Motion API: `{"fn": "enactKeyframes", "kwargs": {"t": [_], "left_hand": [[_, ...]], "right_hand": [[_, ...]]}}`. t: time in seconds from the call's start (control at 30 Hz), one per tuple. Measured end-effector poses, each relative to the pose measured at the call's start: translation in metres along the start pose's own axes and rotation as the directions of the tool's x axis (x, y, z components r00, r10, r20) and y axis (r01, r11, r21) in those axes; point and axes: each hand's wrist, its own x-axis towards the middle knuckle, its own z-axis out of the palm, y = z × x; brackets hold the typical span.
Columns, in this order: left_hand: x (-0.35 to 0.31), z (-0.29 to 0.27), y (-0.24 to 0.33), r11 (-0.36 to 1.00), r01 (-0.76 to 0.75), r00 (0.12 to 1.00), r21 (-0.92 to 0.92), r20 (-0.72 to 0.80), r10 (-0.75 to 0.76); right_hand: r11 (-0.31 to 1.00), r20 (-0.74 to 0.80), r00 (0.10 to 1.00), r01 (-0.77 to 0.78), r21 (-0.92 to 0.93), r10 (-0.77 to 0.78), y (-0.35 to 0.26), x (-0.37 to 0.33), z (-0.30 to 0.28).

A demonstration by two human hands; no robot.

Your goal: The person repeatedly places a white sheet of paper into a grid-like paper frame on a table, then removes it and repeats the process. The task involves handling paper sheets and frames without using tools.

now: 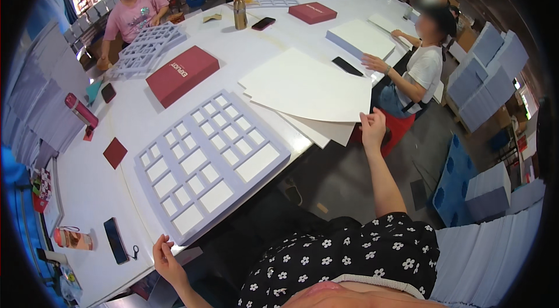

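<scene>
A lavender foam tray (205,143) with many square and rectangular cut-outs, white inside them, lies on the table in front of me. My left hand (170,261) is beside its near corner, fingers loosely bent and apart, holding nothing. To the right of the tray, large white sheets (314,84) lie in a loose, fanned stack that overhangs the table edge. At the right corner of the top sheet is my right hand (372,127), its fingertips closed on the edge. The sheet partly hides how the fingers grip.
A dark red box (182,75) sits beyond the tray, with another red box (312,12) farther off. A phone (116,240), a bottle (73,239) and a red card (115,152) lie at left. A co-worker (422,57) sits at right beside a white stack (361,40).
</scene>
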Motion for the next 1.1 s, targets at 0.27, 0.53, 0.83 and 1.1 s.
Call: {"fn": "enactKeyframes", "kwargs": {"t": [0.27,0.53,0.83,1.1], "left_hand": [[-0.002,0.0,0.005,0.999,-0.01,1.0,-0.051,0.012,0.011],[-0.005,-0.001,-0.002,0.996,0.014,1.0,-0.084,-0.004,-0.014],[-0.007,-0.015,0.012,0.996,0.039,0.997,-0.081,-0.061,-0.044],[0.025,0.0,0.007,0.893,0.133,0.99,-0.429,0.02,-0.138]], "right_hand": [[0.531,0.374,0.669,-0.741,0.412,0.642,0.042,0.031,0.018],[0.329,0.695,0.344,-0.93,0.162,0.631,0.056,0.071,0.083],[-0.016,0.776,0.397,-0.886,0.464,0.489,-0.026,0.033,0.137],[0.147,0.959,0.276,-0.953,0.265,0.061,-0.121,-0.01,0.097]]}}
